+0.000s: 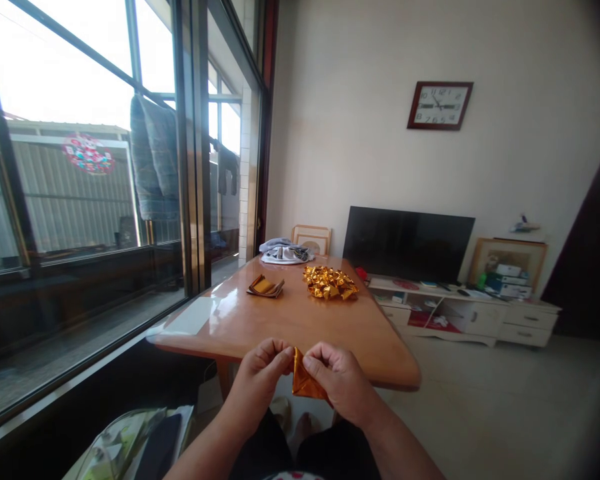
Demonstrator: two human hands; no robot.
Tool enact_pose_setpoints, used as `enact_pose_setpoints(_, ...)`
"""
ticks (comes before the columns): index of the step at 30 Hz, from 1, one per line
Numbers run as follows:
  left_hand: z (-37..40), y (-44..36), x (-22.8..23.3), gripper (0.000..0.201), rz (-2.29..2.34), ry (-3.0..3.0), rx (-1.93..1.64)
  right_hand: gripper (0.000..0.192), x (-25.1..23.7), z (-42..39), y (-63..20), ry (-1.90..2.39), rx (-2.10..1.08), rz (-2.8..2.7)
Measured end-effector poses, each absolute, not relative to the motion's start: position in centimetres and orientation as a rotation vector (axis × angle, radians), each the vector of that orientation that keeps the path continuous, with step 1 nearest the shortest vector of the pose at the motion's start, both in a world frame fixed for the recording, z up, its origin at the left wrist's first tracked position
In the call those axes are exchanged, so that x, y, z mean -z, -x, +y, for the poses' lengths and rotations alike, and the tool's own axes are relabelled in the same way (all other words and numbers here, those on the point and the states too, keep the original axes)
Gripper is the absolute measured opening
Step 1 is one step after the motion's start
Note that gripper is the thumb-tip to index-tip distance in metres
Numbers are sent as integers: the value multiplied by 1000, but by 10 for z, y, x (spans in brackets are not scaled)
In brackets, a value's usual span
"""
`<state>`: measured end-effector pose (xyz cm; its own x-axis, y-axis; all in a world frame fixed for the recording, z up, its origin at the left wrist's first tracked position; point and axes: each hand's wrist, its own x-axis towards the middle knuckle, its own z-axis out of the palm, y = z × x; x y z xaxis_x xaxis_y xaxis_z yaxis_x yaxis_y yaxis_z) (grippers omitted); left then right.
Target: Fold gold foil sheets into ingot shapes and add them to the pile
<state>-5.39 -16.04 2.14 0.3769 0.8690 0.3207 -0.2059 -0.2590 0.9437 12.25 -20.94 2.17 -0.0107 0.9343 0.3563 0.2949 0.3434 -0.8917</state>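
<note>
Between my two hands, just off the table's near edge, is a piece of shiny gold foil paper [307, 383], partly folded with a slanted crease. My left hand [266, 363] pinches its upper left edge between thumb and fingertips. On the other side my right hand [336, 370] grips the upper right edge, thumb on top. Farther up the table lies a heap of folded gold foil pieces [330, 283]. Left of it sits a small stack of flat gold paper sheets [265, 286], slightly curled at the edges.
The wooden table [240, 327] reaches toward the wall, with bundled cloth [285, 251] at its far end. A television [407, 243] stands on a low white cabinet [480, 319] to the right. Large windows [90, 167] run along the left; a plastic-covered bag [130, 440] is at lower left.
</note>
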Motion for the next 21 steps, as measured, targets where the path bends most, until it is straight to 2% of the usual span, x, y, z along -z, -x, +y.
enact_pose_setpoints(7, -161, 47, -11, 20, 738, -1617, -1398, 31, -16, -206, -119, 1225, -572, -1465)
enact_pose_setpoints(12, -161, 44, -8, 17, 790, -1718, -1416, 28, -16, -206, -115, 1252, -426, -1475)
enact_pose_setpoints(21, -158, 38, -7, 21, 706, -1483, -1359, 20, -17, -208, -108, 1306, -128, -1568)
